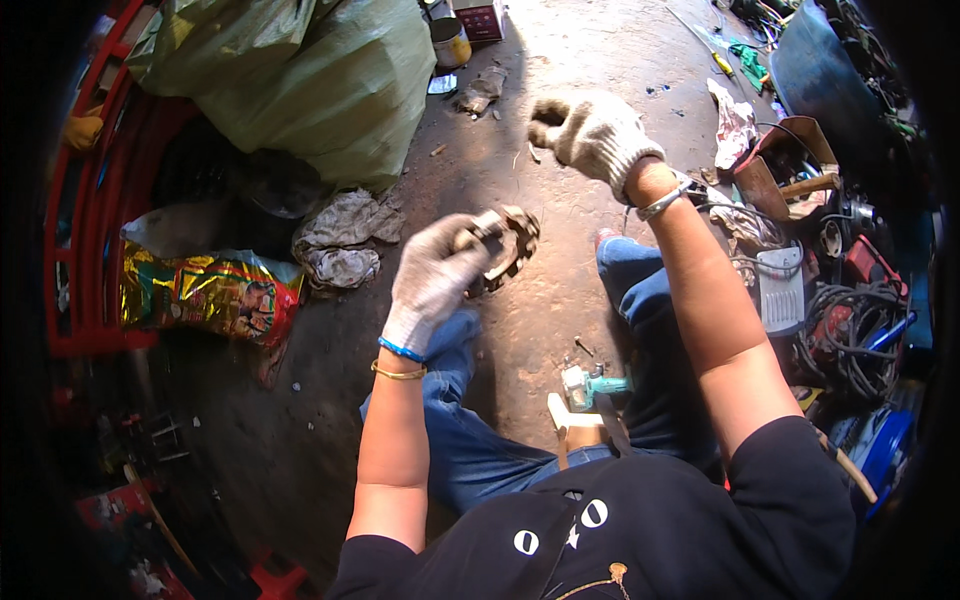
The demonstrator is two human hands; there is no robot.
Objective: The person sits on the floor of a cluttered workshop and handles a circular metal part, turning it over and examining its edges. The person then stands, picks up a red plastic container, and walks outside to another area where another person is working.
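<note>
My left hand (432, 272), in a whitish knit glove with a blue cuff edge, is closed on a dark ring-shaped metal part (524, 238) with notches around its rim. It holds the ring above the floor between my knees. Farther forward and to the right, my right hand (592, 135) wears a similar glove with dark, soiled fingertips. Its fingers are curled together, and anything inside them is too blurred to make out. A teal power tool (605, 384) lies on the floor between my legs, with a small bolt (585, 347) just beyond it.
A large pale green sack (330, 90) and a shiny printed bag (215, 295) lie left, beside a red rack (75, 240) and crumpled rags (345, 235). Tangled cables (850, 340), an open box (800, 165) and a yellow-handled screwdriver (721, 64) lie right. Cans (451, 43) stand ahead.
</note>
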